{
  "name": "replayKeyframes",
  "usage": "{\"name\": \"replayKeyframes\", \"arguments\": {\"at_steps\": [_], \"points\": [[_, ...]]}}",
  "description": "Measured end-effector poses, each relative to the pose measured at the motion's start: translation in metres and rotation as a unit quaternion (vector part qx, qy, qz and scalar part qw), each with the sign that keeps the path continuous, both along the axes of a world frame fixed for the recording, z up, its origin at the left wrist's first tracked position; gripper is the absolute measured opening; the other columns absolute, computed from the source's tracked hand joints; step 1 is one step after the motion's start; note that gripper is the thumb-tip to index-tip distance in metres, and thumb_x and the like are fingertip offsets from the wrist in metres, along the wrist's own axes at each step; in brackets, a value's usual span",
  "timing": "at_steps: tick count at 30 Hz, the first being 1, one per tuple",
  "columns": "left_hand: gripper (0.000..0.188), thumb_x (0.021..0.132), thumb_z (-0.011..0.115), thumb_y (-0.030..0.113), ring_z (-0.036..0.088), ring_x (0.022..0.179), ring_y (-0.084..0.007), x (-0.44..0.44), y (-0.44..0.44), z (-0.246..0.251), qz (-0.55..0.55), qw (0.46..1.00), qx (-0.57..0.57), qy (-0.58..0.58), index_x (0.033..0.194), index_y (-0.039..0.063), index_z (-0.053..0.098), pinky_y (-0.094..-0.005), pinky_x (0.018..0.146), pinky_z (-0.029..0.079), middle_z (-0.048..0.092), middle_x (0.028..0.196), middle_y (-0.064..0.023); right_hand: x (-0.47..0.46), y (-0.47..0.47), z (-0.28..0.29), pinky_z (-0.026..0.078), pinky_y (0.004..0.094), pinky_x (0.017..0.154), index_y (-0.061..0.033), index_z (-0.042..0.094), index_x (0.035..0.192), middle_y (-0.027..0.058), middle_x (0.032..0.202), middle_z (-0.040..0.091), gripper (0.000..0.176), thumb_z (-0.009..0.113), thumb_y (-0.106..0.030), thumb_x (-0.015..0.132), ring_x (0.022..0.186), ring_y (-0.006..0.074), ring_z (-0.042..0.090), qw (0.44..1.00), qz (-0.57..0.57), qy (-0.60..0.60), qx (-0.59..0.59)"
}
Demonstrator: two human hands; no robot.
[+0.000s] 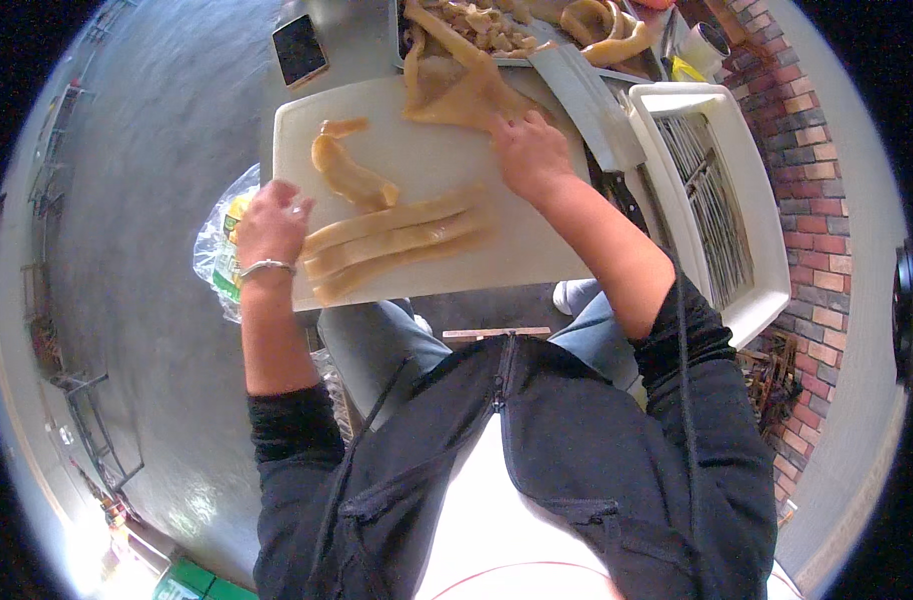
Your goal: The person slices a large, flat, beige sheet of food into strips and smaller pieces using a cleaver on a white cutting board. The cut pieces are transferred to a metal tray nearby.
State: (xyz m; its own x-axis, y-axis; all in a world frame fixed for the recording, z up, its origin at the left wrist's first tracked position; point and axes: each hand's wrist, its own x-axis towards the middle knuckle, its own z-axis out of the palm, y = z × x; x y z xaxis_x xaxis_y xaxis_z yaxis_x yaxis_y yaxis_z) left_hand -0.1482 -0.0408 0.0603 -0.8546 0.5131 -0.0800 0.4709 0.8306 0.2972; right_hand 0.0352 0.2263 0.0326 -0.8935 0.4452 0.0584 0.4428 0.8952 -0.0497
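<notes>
My right hand (pixel 533 150) touches the lower edge of a wide, tan, skin-like sheet (pixel 464 94) at the top of a white cutting board (pixel 441 165). Whether its fingers grip the sheet is unclear. My left hand (pixel 271 217), slightly blurred, hovers by the board's left edge with its fingers apart and nothing seen in them. Several long tan strips (pixel 404 232) lie side by side across the lower board, and a shorter curved piece (pixel 344 169) lies above them. A cleaver's broad blade (pixel 588 105) rests at the board's upper right.
A metal tray (pixel 516 63) with cut pieces and coiled strips stands beyond the board. A smartphone (pixel 300 51) lies at the upper left. A white plastic bin (pixel 756 262) with thin metallic-looking rods is at right, near a black knife handle (pixel 623 199). A plastic bag (pixel 228 247) is at left.
</notes>
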Motion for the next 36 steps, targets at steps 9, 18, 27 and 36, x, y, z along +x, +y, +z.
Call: {"name": "replayKeyframes", "arguments": {"at_steps": [9,18,27,36], "points": [[0.055,0.073,0.083,0.021,0.060,0.108,-0.0244,0.084,0.133,-0.014,-0.313,0.826,0.416,-0.216,0.121,0.007,0.060,-0.0373,0.096,0.047,0.064,0.116,-0.0094,0.027,-0.013,0.124,0.054,0.0258,0.070,-0.0037,0.065,0.110,0.0047,0.090,0.069,0.027,0.067,-0.005,0.082,0.074,0.0119,0.065,0.930,0.016,0.277,-0.242],[0.025,0.081,0.076,0.011,0.054,0.081,-0.0063,0.044,0.079,0.007,-0.295,0.838,0.331,-0.317,0.099,0.003,0.061,-0.0230,0.073,0.047,0.058,0.087,0.0023,0.038,-0.010,0.164,0.051,0.0211,0.071,-0.0023,0.065,0.106,0.0016,0.090,0.067,0.023,0.069,-0.004,0.083,0.078,0.0068,0.062,0.788,0.040,0.478,-0.385],[0.038,0.071,0.075,0.015,0.059,0.103,-0.0376,0.014,-0.019,-0.009,-0.210,0.966,-0.025,-0.149,0.106,0.011,0.060,-0.0443,0.089,0.048,0.064,0.104,-0.0155,0.037,-0.071,-0.014,0.053,0.0320,0.074,-0.0069,0.064,0.099,0.0090,0.088,0.068,0.027,0.074,-0.018,0.077,0.078,0.0192,0.066,0.859,-0.163,0.216,-0.434],[0.047,0.069,0.078,0.022,0.054,0.105,-0.0342,0.059,0.029,-0.018,-0.309,0.929,0.158,-0.130,0.110,0.010,0.060,-0.0431,0.094,0.045,0.058,0.108,-0.0125,0.088,0.000,0.002,0.050,0.0397,0.082,-0.0081,0.060,0.107,0.0127,0.100,0.057,0.033,0.064,-0.008,0.075,0.090,0.0298,0.060,0.933,-0.164,0.248,-0.204]]}}
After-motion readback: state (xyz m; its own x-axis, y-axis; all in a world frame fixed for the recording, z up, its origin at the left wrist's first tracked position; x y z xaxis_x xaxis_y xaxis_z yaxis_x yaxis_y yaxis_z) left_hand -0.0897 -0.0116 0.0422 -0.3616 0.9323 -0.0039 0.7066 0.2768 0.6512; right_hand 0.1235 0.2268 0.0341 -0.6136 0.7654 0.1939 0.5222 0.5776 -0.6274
